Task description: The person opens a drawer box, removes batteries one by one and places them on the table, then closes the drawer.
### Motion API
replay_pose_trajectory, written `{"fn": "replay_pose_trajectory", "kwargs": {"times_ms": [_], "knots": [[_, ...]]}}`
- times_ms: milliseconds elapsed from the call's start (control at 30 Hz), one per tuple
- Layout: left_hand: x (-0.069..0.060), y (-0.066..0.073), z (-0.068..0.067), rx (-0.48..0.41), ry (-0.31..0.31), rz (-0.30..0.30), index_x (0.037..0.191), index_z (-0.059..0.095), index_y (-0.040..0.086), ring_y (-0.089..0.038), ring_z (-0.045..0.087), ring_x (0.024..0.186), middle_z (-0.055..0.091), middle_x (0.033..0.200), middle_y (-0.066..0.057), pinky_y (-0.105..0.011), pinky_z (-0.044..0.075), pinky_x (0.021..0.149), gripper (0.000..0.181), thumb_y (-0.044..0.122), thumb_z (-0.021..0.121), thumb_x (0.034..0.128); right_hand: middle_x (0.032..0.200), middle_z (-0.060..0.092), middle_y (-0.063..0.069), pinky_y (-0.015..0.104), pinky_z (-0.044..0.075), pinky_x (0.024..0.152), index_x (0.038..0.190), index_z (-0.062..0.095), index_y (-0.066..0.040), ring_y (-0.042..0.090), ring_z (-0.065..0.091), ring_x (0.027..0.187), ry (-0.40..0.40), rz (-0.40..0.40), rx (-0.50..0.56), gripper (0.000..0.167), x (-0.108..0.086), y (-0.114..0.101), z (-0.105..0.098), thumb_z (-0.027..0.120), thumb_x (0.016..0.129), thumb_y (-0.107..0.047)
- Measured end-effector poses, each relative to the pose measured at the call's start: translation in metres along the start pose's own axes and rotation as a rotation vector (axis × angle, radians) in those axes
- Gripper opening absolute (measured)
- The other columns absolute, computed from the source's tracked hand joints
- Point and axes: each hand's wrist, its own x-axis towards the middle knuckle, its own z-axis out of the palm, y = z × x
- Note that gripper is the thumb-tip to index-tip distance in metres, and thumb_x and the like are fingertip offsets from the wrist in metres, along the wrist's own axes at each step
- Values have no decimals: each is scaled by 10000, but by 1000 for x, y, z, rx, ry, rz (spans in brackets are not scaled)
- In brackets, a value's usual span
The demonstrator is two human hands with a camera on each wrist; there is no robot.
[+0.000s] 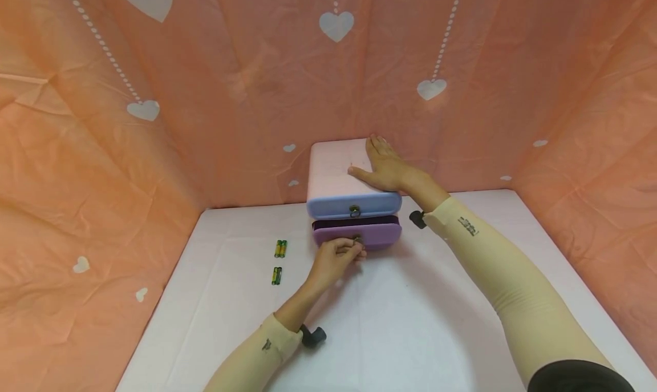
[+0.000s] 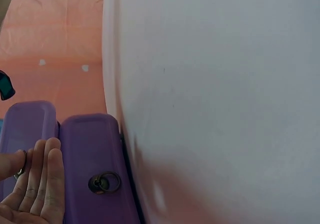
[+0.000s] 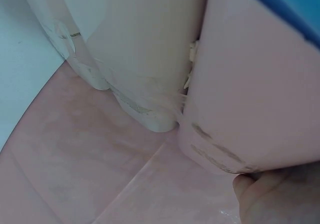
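A small drawer cabinet (image 1: 336,166) with a pale pink top stands at the back of the table. Its upper blue drawer (image 1: 328,207) is closed, with a ring pull on its front. Below it, a purple drawer (image 1: 382,236) stands partly pulled out, a dark gap showing above its front. My left hand (image 1: 332,261) pinches that drawer's ring pull (image 2: 21,165) between thumb and fingers. Another purple drawer (image 2: 92,144) with its own ring shows beside it in the left wrist view. My right hand (image 1: 387,169) rests on the cabinet top, fingers spread towards the back.
Two pairs of green and yellow batteries, a rear pair (image 1: 280,249) and a front pair (image 1: 276,275), lie left of the cabinet on the white tabletop (image 1: 410,335). An orange curtain (image 1: 256,84) with hearts hangs right behind the cabinet and along both sides.
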Motion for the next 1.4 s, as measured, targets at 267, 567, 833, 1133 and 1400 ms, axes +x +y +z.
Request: {"fn": "replay_pose_trajectory", "kwargs": {"times_ms": [267, 567, 833, 1133, 1400], "knots": [[8, 2, -1, -6, 13, 2, 1095, 773, -59, -346, 795, 959, 813, 959, -149, -530, 644, 872, 217, 137, 683, 1070, 1770, -139, 216, 464, -61, 1342, 1674, -56, 46, 335, -154, 1645, -11, 5, -8, 1070, -1, -1, 0, 404, 1067, -706], [16, 2, -2, -26, 11, -5, 1113, 769, -71, -353, 794, 962, 805, 985, -197, -535, 642, 891, 235, 142, 681, 1070, 1769, -148, 214, 466, -68, 1341, 1673, -65, 44, 334, -162, 1643, -15, 3, -9, 1068, 0, 0, 1, 393, 1068, -708], [18, 3, -3, -28, 6, 0, 1130, 761, -87, -300, 801, 944, 804, 990, -199, -541, 637, 908, 234, 118, 661, 1078, 1770, -153, 207, 470, -66, 1341, 1676, -67, 37, 333, -161, 1644, -15, 3, -5, 1068, 0, 1, 1, 371, 1064, -721], [21, 3, -3, -47, 8, -1, 1132, 758, -97, -322, 799, 957, 799, 994, -218, -540, 635, 916, 232, 106, 660, 1077, 1771, -152, 205, 459, -76, 1340, 1677, -61, 37, 326, -166, 1644, -9, 5, 9, 1068, 0, 0, 0, 402, 1066, -707], [22, 0, -3, -54, 12, -16, 1148, 767, -87, -366, 792, 983, 796, 1010, -234, -493, 649, 896, 238, 116, 668, 1074, 1771, -139, 219, 466, -69, 1341, 1675, -50, 48, 341, -152, 1645, -8, 4, 8, 1056, 0, 0, 0, 403, 1072, -691]]}}
